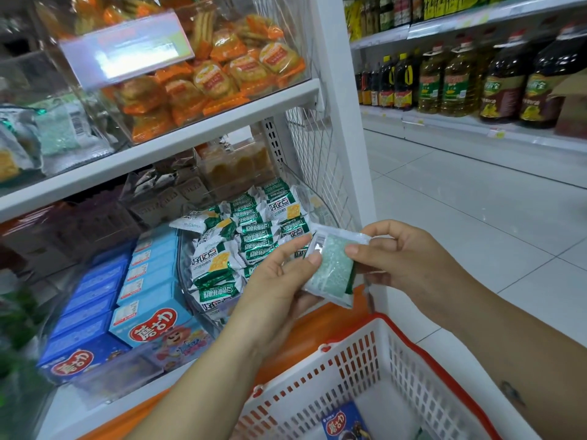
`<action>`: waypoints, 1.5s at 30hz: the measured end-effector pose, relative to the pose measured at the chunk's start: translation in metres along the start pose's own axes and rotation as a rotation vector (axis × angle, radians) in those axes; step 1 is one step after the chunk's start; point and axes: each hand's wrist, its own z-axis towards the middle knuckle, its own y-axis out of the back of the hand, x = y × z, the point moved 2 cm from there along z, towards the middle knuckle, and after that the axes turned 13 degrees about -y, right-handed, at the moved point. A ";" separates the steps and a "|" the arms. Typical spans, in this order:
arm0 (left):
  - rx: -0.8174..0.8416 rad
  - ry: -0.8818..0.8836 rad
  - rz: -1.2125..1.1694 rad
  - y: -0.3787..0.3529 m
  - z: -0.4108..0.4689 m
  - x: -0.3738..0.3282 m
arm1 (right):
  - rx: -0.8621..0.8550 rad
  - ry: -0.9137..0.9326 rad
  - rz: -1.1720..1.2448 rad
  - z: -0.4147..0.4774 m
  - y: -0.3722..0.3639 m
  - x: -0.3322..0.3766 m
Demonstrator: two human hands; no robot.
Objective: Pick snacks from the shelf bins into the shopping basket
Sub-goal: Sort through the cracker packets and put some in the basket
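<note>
Both hands hold one snack packet (332, 270), clear-backed with pale green contents and a barcode, above the white basket (397, 354) with its red rim. My left hand (279, 281) grips the packet's left side from below, thumb on top. My right hand (403, 258) pinches its upper right edge. A blue snack box (344, 422) lies inside the basket. Just behind the hands, a clear bin (254, 236) on the lower shelf is full of green-and-white packets.
Blue snack boxes (149, 300) fill the lower shelf's left side. A bin of orange cracker packs (222, 77) sits on the shelf above. A white wire-mesh end panel (320, 147) closes the shelf's right side. Oil bottles (476, 81) line shelves across the tiled aisle.
</note>
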 end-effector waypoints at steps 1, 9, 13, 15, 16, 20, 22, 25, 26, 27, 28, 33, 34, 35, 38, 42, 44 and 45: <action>-0.016 -0.003 -0.022 0.000 0.001 -0.001 | -0.003 -0.005 0.023 0.000 0.000 0.000; -0.014 -0.084 -0.107 -0.005 -0.006 0.000 | 0.009 -0.142 0.284 0.000 0.002 -0.005; 0.007 -0.106 -0.086 -0.007 -0.006 -0.002 | 0.019 -0.170 0.302 0.000 0.002 -0.005; 0.019 -0.108 -0.077 -0.006 -0.006 -0.003 | 0.021 -0.175 0.302 0.001 0.001 -0.005; 0.024 -0.113 -0.067 -0.005 -0.005 -0.002 | 0.024 -0.175 0.304 0.000 0.000 -0.005; 0.113 -0.221 0.159 -0.003 -0.007 -0.006 | 0.033 -0.185 0.314 0.000 0.001 -0.005; 0.205 -0.326 0.390 0.000 -0.009 -0.009 | 0.075 -0.200 0.323 0.000 0.000 -0.006; 0.261 -0.498 0.650 0.004 -0.008 -0.014 | 0.159 -0.219 0.295 -0.002 -0.003 -0.006; 0.258 -0.542 0.666 0.005 -0.007 -0.014 | 0.177 -0.224 0.287 -0.004 -0.005 -0.006; 0.243 -0.564 0.639 0.004 -0.006 -0.014 | 0.189 -0.225 0.271 -0.005 -0.006 -0.007; 0.208 -0.564 0.598 0.004 -0.006 -0.014 | 0.195 -0.223 0.244 -0.006 -0.008 -0.006; -0.131 -0.490 0.593 0.014 0.013 -0.024 | -0.063 -0.063 -0.077 0.009 0.001 -0.006; -0.179 -0.486 0.620 0.019 0.021 -0.026 | -0.113 -0.010 -0.146 0.014 0.002 -0.004; -0.217 -0.492 0.652 0.023 0.031 -0.029 | -0.139 0.035 -0.202 0.018 0.002 -0.003; -0.287 -0.493 0.854 0.032 0.069 -0.034 | -0.125 0.079 -0.301 0.032 -0.002 -0.007; -0.204 -0.467 1.048 0.032 0.112 -0.034 | -0.022 -0.006 -0.264 0.046 -0.010 -0.022; -0.121 -0.448 1.168 0.032 0.128 -0.030 | 0.015 -0.043 -0.212 0.052 -0.010 -0.028; -0.083 -0.431 1.237 0.033 0.135 -0.028 | 0.026 -0.061 -0.185 0.054 -0.009 -0.029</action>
